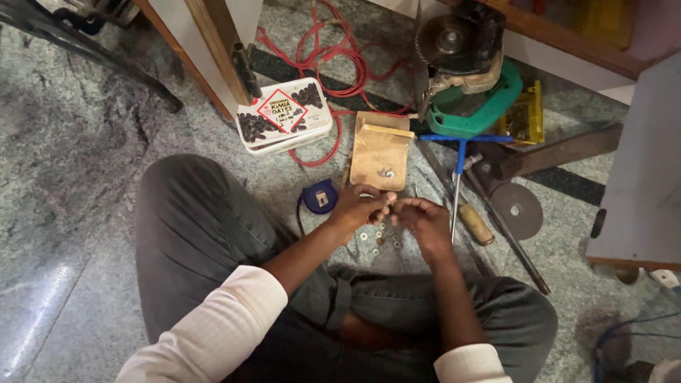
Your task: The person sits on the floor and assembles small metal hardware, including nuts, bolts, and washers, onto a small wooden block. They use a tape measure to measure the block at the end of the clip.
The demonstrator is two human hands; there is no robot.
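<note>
- Person is sitting cross-legged on the stone floor point(85, 177); both hands are working just below the wooden block point(381, 149), taken here as landmark.
- Left hand point(357, 207) is pinching something small at its fingertips, too small to identify; it is probably a washer or nut.
- Right hand point(423, 220) is curling its fingers in toward the left; whether it is gripping anything cannot be told.
- Loose washers point(377, 237) are lying on the floor below the block, directly under and between the hands, not touching them.
- Judged risk: the pinched piece is slipping free and scattering among the washers, since the grip is fingertip-only.
- Screwdriver point(474, 223) and cutting disc point(516, 210) are lying right of the block, the screwdriver near the right hand; a stray elbow could be knocking them.
</note>
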